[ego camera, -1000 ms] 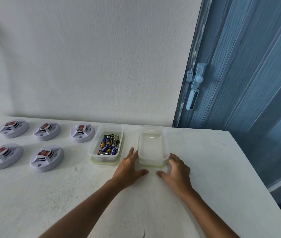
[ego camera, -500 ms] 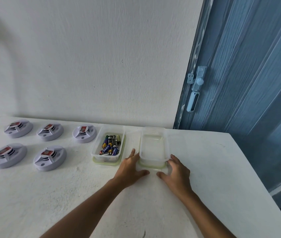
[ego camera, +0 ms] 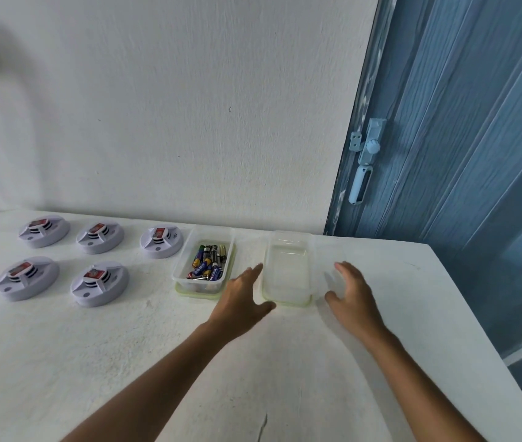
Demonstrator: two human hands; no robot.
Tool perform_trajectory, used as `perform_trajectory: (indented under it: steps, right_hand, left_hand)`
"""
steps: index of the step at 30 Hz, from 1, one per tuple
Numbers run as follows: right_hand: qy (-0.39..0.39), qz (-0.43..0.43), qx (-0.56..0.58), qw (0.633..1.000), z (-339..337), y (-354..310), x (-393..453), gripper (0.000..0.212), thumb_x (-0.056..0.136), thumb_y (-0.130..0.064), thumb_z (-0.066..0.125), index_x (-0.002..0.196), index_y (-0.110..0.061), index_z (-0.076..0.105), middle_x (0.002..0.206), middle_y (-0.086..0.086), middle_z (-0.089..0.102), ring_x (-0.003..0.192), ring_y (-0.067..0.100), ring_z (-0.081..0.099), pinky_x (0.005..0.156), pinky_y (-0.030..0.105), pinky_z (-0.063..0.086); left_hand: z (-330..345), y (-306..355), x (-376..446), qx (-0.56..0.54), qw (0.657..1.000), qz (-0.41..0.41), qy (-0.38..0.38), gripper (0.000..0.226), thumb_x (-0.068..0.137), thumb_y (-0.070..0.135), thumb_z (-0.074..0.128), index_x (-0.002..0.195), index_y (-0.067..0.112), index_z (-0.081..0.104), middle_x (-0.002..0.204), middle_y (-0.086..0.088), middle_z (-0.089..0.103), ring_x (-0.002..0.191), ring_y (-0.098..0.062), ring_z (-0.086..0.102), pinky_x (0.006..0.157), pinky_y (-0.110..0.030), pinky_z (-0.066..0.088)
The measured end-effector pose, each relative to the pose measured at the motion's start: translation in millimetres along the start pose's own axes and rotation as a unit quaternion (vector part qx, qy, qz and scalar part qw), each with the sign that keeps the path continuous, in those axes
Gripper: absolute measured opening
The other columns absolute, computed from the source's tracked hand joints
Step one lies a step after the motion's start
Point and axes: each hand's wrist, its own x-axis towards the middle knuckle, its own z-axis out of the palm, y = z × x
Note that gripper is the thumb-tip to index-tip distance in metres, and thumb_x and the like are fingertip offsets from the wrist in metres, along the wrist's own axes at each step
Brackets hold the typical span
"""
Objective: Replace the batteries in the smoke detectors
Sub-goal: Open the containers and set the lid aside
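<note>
Head view: nearest, two bare forearms are seen reaching over the white table [ego camera: 100,362]. The left hand [ego camera: 240,301] is spread, its thumb by the near corner of an empty clear container [ego camera: 286,269]; whether it touches cannot be told. The right hand [ego camera: 353,293] is spread just beside the container's right wall, apart from it. Left of it, a second clear container [ego camera: 204,261] holds mixed batteries [ego camera: 207,263]. Five smoke detectors [ego camera: 100,283] are laid in two rows toward the table's far left corner.

Soft, even daylight; faint shadows, wide-angle bending at edges, blurred dark smear top left.
</note>
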Motion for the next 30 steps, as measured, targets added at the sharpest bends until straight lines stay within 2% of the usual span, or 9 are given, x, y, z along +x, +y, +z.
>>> perform_trajectory:
  steps: [4,7,9,13,18,21,23,27,30]
  right_hand:
    - [0.030,-0.086,-0.054,0.994,-14.1,-33.0,16.5,0.058,0.090,-0.019,0.061,0.143,-0.007,0.039,0.156,0.007,0.027,0.143,0.022,0.028,0.112,0.033,0.027]
    - [0.014,-0.156,-0.102,0.982,-1.6,-75.8,18.6,0.059,0.092,-0.028,0.060,0.144,-0.010,0.038,0.158,0.004,0.024,0.143,0.021,0.027,0.112,0.037,0.032]
    - [-0.002,-0.210,-0.126,0.970,14.7,-106.2,14.2,0.061,0.092,-0.032,0.058,0.146,-0.012,0.036,0.158,0.004,0.022,0.145,0.020,0.024,0.114,0.036,0.030]
    - [-0.020,-0.306,-0.136,0.942,60.0,-165.0,2.8,0.062,0.089,-0.035,0.060,0.143,-0.013,0.040,0.155,0.006,0.029,0.142,0.024,0.029,0.111,0.034,0.028]
    - [-0.025,-0.358,-0.127,0.925,140.6,-227.3,-10.0,0.060,0.079,-0.039,0.059,0.131,-0.009,0.054,0.138,0.015,0.049,0.121,0.034,0.052,0.097,0.043,0.047]
    - [-0.047,-0.348,-0.111,0.930,183.2,-247.2,-14.0,0.060,0.084,-0.034,0.058,0.137,-0.009,0.048,0.145,0.015,0.042,0.132,0.033,0.043,0.104,0.042,0.042]
    - [-0.073,-0.317,-0.079,0.942,204.8,-255.4,-16.6,0.057,0.091,-0.027,0.055,0.144,-0.012,0.039,0.153,0.009,0.032,0.141,0.025,0.031,0.110,0.033,0.032]
    - [-0.034,-0.193,0.105,0.975,233.7,-263.0,-20.1,0.041,0.093,-0.007,0.044,0.134,-0.007,0.051,0.138,0.007,0.053,0.128,0.020,0.049,0.104,0.018,0.035]
    - [-0.011,-0.121,0.202,0.972,247.0,-269.9,-14.2,0.036,0.092,-0.011,0.058,0.128,-0.011,0.055,0.122,0.002,0.062,0.111,0.015,0.059,0.090,0.027,0.052]
  left_hand:
    - [-46.5,4.0,-1.2,-0.007,0.997,0.046,0.066,0.069,0.084,0.028,0.073,0.145,0.019,0.042,0.140,-0.005,0.054,0.124,-0.024,0.052,0.104,-0.031,0.040]
    - [-86.5,-13.0,-0.4,0.018,0.993,0.065,0.096,0.058,0.082,0.023,0.075,0.136,0.016,0.054,0.125,-0.005,0.064,0.109,-0.023,0.059,0.081,-0.015,0.034]
    - [-110.0,-37.3,-1.0,0.043,0.992,0.059,0.103,0.054,0.083,0.021,0.074,0.134,0.015,0.056,0.129,-0.002,0.062,0.115,-0.021,0.056,0.082,-0.011,0.030]
    - [-148.2,-111.6,-4.3,0.123,0.990,-0.004,0.063,0.058,0.083,0.029,0.074,0.136,0.018,0.053,0.140,-0.001,0.054,0.129,-0.021,0.047,0.100,-0.022,0.032]
    - [-173.0,-207.3,-5.7,0.181,0.979,-0.093,0.013,0.069,0.081,0.048,0.070,0.141,0.023,0.047,0.148,-0.004,0.045,0.138,-0.025,0.035,0.111,-0.041,0.033]
    - [-173.6,-233.0,-7.3,0.209,0.974,-0.083,-0.029,0.078,0.081,0.058,0.065,0.146,0.026,0.037,0.153,-0.006,0.032,0.141,-0.031,0.026,0.111,-0.049,0.031]
    - [-172.7,-242.9,-7.7,0.202,0.978,-0.047,-0.011,0.076,0.081,0.055,0.065,0.145,0.025,0.038,0.148,-0.005,0.039,0.136,-0.032,0.032,0.106,-0.047,0.033]
    - [-175.7,-246.2,-11.3,-0.017,0.997,-0.016,0.072,0.069,0.076,0.056,0.060,0.137,0.026,0.050,0.130,0.005,0.056,0.118,-0.019,0.052,0.092,-0.031,0.045]
    - [-187.6,-227.2,-17.5,-0.290,0.952,-0.069,0.072,0.044,0.082,0.049,0.048,0.123,0.035,0.053,0.124,0.000,0.058,0.103,-0.012,0.058,0.078,-0.020,0.049]
